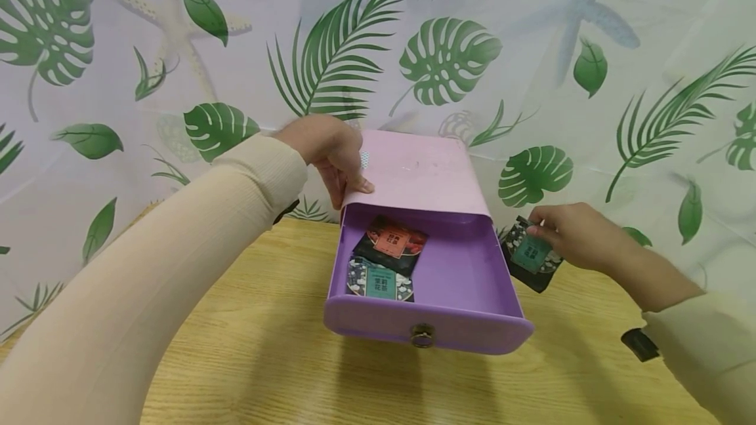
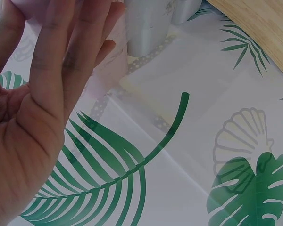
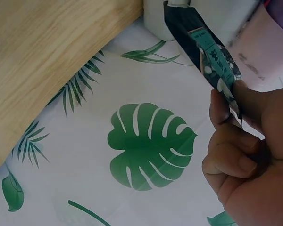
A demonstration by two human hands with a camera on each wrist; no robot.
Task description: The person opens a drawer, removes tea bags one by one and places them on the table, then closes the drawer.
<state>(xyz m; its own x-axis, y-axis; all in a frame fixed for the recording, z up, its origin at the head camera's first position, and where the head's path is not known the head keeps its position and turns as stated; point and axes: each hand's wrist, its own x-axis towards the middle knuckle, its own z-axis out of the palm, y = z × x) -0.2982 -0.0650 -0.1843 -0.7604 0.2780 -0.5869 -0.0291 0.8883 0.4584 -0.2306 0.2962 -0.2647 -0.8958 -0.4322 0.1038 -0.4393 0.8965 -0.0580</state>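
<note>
A pink drawer box (image 1: pixel 419 169) has its purple drawer (image 1: pixel 466 274) pulled out toward the front, with a round metal knob (image 1: pixel 422 335) on its face. My left hand (image 1: pixel 339 159) grips the box's left front edge, thumb on top and fingers down the side. In the left wrist view, the fingers reach up to a bit of pink surface. Inside the drawer, a red-labelled tea sachet (image 1: pixel 394 241) overlaps a green-labelled one (image 1: pixel 380 281) at the left. Right of the drawer, my right hand (image 1: pixel 575 235) pinches another green-labelled tea sachet (image 3: pixel 212 56) between thumb and fingers.
The box stands on a wood-grain table (image 1: pixel 254 340), close to a leaf-printed cloth (image 1: pixel 331 58) behind it. Pale rounded objects (image 2: pixel 148 30) show at the top of the left wrist view. The table's edge (image 3: pixel 85 61) crosses the right wrist view.
</note>
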